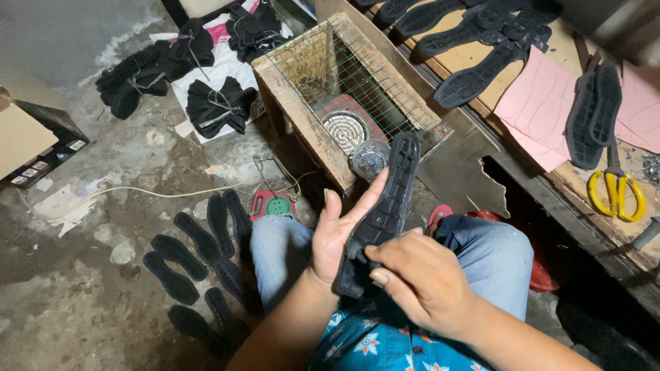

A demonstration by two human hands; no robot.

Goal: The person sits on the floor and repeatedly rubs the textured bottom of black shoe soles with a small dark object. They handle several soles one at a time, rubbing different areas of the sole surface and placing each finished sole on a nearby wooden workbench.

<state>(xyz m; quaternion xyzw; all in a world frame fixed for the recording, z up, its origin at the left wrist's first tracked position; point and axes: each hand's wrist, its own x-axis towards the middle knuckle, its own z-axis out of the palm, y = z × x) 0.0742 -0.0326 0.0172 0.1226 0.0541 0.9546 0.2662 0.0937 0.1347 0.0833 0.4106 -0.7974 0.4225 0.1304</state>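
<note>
You sat on the stained concrete floor (82, 288) beside a wooden crate (302, 110) roofed with wire mesh, a coil heater (345, 129) inside it, seemingly there for warming. More black soles (474, 31) lay on the workbench (570, 172) near yellow scissors (617, 194), and insoles (196, 257) were spread in rows on the floor. Over your lap you held a black rubber sole (385, 206), tread facing you. Your left hand (338, 233) cradled it, fingers straight. Your right hand (419, 278) pinched its heel, steadying it.
</note>
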